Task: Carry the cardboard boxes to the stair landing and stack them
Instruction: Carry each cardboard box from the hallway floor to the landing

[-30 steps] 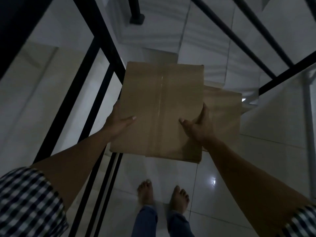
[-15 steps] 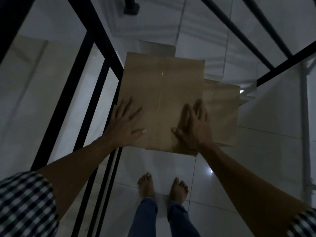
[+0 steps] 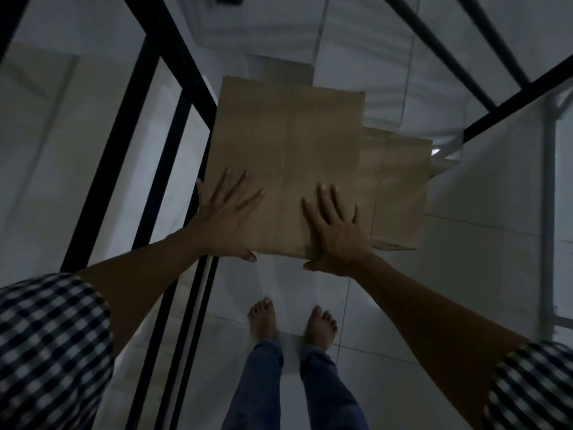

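Observation:
A brown taped cardboard box (image 3: 288,144) lies on top of a second cardboard box (image 3: 400,187), which sticks out to its right. Both sit on the white tiled landing floor (image 3: 480,274) beside the railing. My left hand (image 3: 226,218) lies flat on the top box's near left corner, fingers spread. My right hand (image 3: 335,228) lies flat on its near right corner, fingers straight, thumb over the front edge. What lies under the top box is hidden.
A black metal railing (image 3: 173,125) runs along the left, close to the boxes. Another black rail (image 3: 511,97) crosses the upper right. White stair steps (image 3: 356,72) descend beyond the boxes. My bare feet (image 3: 291,324) stand on the tiles just in front.
A second ago both hands gripped the top box by its sides above the lower one. The box has come down onto the stack, and my hands now lie flat on its top.

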### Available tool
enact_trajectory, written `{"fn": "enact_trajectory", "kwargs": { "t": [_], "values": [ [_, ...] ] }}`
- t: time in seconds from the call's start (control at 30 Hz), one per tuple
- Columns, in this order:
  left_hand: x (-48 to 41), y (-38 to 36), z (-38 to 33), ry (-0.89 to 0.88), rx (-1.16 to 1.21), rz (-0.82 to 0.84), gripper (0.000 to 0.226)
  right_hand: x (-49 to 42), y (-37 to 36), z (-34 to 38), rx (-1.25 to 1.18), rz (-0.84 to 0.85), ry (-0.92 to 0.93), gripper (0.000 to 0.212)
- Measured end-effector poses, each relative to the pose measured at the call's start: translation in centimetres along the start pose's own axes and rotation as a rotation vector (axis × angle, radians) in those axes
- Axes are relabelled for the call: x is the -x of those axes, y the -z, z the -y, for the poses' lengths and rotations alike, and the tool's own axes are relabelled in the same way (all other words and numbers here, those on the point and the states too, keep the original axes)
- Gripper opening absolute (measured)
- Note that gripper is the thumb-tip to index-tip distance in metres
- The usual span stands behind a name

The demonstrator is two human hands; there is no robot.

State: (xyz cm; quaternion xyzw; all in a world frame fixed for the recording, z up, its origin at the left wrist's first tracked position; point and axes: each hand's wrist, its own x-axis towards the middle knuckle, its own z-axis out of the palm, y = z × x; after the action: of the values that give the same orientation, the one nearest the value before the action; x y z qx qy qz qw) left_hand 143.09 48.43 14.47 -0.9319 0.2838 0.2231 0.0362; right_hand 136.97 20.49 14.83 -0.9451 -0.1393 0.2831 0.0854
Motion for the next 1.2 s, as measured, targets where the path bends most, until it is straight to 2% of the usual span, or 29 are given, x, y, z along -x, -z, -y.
{"fn": "enact_trajectory", "kwargs": {
  "t": [0.23, 0.33, 0.57, 0.77, 1.2],
  "values": [
    [-1.2, 1.4, 2.3, 0.017, 0.060, -0.059, 0.148, -3.0, 2.5, -0.3, 0.010, -0.074, 0.044, 0.140],
    [-2.5, 2.1, 3.9, -0.037, 0.064, -0.079, 0.142, -4.5, 3.6, -0.2, 0.010, -0.100, 0.027, 0.139],
    [-5.1, 4.1, 6.2, 0.012, 0.012, 0.003, 0.141, -6.8, 4.8, 0.2, -0.023, -0.158, -0.015, 0.133],
    [-6.9, 5.4, 6.2, 0.067, -0.031, 0.070, 0.137, -8.3, 6.3, -0.6, -0.030, -0.139, -0.027, 0.135],
    [-7.2, 5.7, 6.7, 0.059, -0.070, 0.102, 0.144, -7.8, 6.1, -0.6, -0.039, -0.158, -0.014, 0.135]
  ]
}}
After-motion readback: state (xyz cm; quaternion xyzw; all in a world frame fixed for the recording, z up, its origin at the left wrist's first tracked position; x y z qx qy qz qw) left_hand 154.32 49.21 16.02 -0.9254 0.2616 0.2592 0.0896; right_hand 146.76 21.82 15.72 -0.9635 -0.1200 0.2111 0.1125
